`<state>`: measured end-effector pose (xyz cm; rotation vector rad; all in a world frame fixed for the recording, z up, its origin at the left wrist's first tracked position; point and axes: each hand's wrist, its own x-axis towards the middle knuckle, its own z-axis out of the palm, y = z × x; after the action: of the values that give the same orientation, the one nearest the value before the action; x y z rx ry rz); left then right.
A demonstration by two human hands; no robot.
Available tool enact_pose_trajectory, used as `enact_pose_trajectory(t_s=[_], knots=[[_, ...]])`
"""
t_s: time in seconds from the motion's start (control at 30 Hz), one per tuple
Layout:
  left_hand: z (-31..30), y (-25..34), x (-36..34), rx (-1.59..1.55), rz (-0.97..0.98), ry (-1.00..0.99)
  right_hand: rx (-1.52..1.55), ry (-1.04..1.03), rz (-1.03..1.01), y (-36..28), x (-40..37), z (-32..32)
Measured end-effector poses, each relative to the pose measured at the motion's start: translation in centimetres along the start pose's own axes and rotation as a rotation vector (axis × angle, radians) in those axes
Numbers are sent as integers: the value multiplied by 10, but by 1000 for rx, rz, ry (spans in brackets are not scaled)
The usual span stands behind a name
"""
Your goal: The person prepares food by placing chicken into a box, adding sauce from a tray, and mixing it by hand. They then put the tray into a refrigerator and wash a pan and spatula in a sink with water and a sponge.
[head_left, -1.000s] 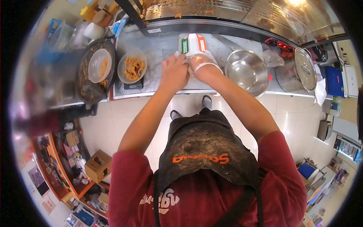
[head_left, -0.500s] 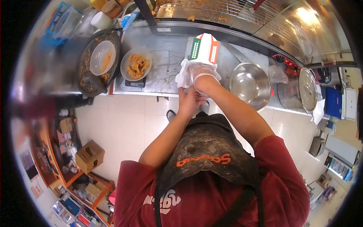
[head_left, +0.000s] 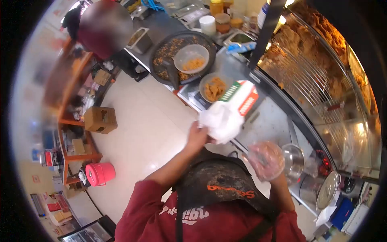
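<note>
A white paper bag (head_left: pixel 222 120) is gripped at its lower left edge by my left hand (head_left: pixel 197 137), whose fingers close on it. A box with green and orange-red panels (head_left: pixel 246 104) sticks out of the bag's top and overlaps the edge of a bowl of fried food (head_left: pixel 213 88). Apart from the bag, my right hand (head_left: pixel 266 159) wears a clear plastic glove. Its fingers are curled and blurred, and whether anything is in them does not show. A steel bowl (head_left: pixel 293 161) lies just right of the gloved hand.
A large dark pan (head_left: pixel 161 56) of crumbs holds a strainer-like bowl (head_left: pixel 191 58). Behind the counter stands a glass display case (head_left: pixel 318 92). A lidded container (head_left: pixel 327 191) is at the right. At the upper left stands another person (head_left: pixel 102 30). A pink bucket (head_left: pixel 100 173) is on the floor.
The view has turned left. My right hand has come away from the bag, and my left hand has carried the bag and box left, toward the bowl of food. Another person has come into view.
</note>
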<state>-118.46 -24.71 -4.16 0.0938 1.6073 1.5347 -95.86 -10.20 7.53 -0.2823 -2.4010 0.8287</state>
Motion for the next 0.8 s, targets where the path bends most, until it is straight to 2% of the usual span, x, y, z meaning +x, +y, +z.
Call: enact_pose_trajectory(t_s=[0.07,0.1,0.2,0.27,0.4,0.5,0.57,0.6,0.67,0.73,0.77,0.8], knots=[[-64,43,9,86,27,161,103,53,16,4,0,16],[-99,66,17,108,120,199,154,76,28,8,1,28],[-216,132,67,-13,304,350,202,1,400,17,0,75],[-272,197,94,-26,487,409,118,-83,456,19,20,106],[-403,314,199,24,594,573,-165,-227,468,35,56,179],[-486,377,295,28,609,530,-155,-107,738,66,38,245],[-527,398,352,27,603,537,-99,-101,908,80,11,268],[-542,403,382,35,598,546,-67,-93,999,77,9,277],[-575,408,460,80,551,546,-35,-61,1144,30,38,286],[-578,408,510,164,489,463,-65,-67,1242,11,38,300],[-576,406,540,162,365,525,-112,-103,1267,20,-2,302],[-580,399,574,257,336,514,-162,-138,1293,22,-37,309]])
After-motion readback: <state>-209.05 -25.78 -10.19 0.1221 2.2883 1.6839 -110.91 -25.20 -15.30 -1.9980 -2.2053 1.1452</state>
